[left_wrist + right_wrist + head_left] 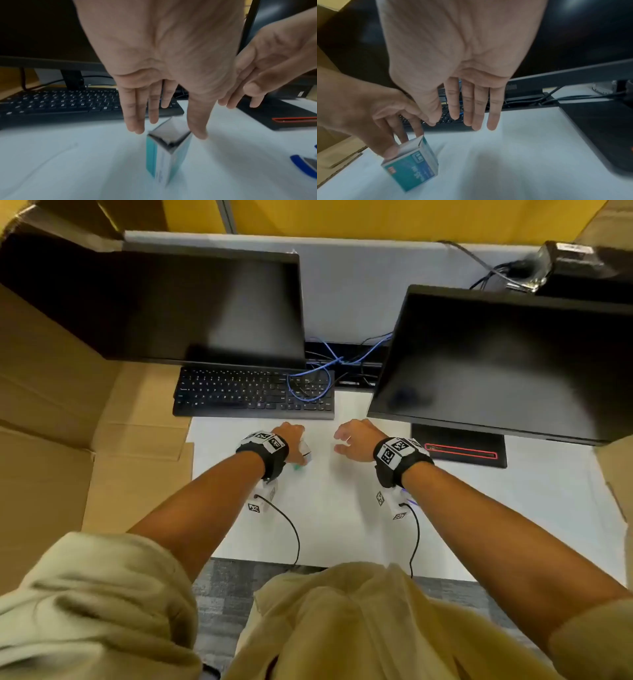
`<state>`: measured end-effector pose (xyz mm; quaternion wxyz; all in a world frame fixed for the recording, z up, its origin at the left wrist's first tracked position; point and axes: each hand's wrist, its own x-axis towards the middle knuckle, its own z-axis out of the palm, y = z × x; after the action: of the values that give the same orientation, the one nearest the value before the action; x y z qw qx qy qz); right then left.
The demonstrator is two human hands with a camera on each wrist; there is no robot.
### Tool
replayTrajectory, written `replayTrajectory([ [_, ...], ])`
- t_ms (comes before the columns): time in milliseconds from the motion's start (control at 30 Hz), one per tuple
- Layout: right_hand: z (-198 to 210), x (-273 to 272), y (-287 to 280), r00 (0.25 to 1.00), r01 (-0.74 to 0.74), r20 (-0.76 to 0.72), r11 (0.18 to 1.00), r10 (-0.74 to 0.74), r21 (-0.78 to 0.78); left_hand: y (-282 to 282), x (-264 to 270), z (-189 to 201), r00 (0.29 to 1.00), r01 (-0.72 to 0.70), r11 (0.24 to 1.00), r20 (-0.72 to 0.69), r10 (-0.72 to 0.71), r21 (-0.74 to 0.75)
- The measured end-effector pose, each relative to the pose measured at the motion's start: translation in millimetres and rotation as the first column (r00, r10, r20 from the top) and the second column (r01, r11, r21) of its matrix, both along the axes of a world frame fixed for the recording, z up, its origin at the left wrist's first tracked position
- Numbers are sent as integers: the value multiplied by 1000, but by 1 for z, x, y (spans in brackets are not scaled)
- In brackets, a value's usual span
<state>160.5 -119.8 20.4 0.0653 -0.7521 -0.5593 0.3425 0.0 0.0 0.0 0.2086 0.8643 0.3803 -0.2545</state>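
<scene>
A small teal-and-white box [412, 167] sits on the white surface [342, 525], roughly at the middle of it, with its top flap open. In the right wrist view it tilts over one lower edge. The left hand [289, 436] comes down on it from above. Its thumb [390, 150] presses the box's near side and its fingers [402, 134] reach down behind the raised flap, so the box is pinched lightly between them. In the left wrist view the fingers stand at 9 o'clock of the open top and the thumb at 3 o'clock, all nearly straight and pointing down.

The right hand [358, 440] hovers at 3 o'clock of the box, a little apart from it. Its fingers [477, 108] are spread, relaxed and holding nothing.

A black keyboard [253, 395] lies at 12 o'clock of both hands, with a blue cable [308, 385] looped over its right end. A dark monitor [205, 302] stands behind the keyboard. A second monitor [496, 354] stands at 2 o'clock, its black base [459, 445] just right of the right hand. Cardboard [51, 405] lies at 9 o'clock.
</scene>
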Motion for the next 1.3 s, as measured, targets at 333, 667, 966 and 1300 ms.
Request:
replayTrajectory([
  [333,-22,-5,-12,996,69,-45,992,-74,-103,-21,17,7,999,-30,999,42,32,-44],
  [667,-34,8,-29,980,193,73,978,-188,-76,-46,49,14,971,-70,956,199,130,-284],
  [966,-30,8,-38,968,251,-25,964,-250,89,-42,43,13,940,-128,930,256,224,-345],
  [1300,-21,-15,-35,996,18,82,993,-27,113,-38,39,3,946,-150,911,213,245,-383],
])
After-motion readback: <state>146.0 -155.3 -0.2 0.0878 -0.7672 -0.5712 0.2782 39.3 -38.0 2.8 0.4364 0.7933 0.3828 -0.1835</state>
